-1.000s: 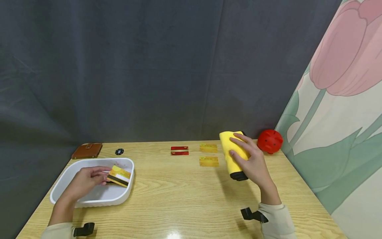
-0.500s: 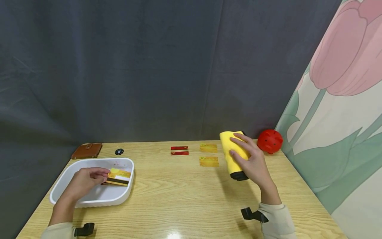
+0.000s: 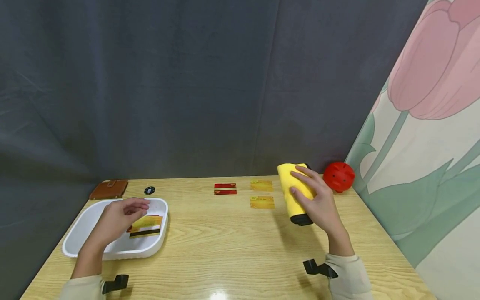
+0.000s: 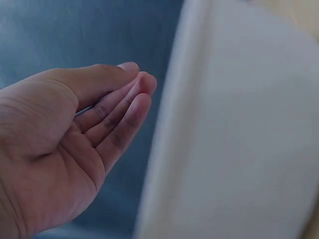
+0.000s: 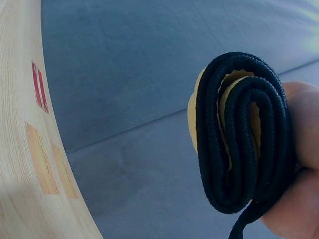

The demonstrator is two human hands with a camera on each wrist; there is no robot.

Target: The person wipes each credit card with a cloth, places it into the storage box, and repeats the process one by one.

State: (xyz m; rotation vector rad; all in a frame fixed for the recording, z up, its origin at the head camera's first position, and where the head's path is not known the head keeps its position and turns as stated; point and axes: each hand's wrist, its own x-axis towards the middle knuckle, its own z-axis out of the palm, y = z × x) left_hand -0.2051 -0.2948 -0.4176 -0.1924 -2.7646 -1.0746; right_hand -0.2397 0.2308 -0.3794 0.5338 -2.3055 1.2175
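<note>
My left hand (image 3: 121, 218) hovers over the white basin (image 3: 112, 255), holding nothing. Its fingers are loosely bent and the thumb lies near the fingertips, as the left wrist view shows. Beneath it in the basin lie a yellow card (image 3: 147, 227) with a black stripe and, partly covered, something red. My right hand (image 3: 318, 200) grips a rolled yellow cloth (image 3: 294, 187) with black edging, held above the table. The right wrist view looks onto the end of the cloth (image 5: 244, 134), showing its folded black layers.
Along the back lie a brown wallet (image 3: 108, 189), a black chip (image 3: 149, 190), a red card (image 3: 225, 189) with a pale band, and two yellow cards (image 3: 262, 202). A red piggy bank (image 3: 339, 177) stands at the back right. A dark curtain (image 3: 187, 91) hangs behind the table (image 3: 210, 241).
My left hand has let go of the yellow card, which now lies in the basin, and has lifted up and slightly right. The right hand and cloth have barely shifted.
</note>
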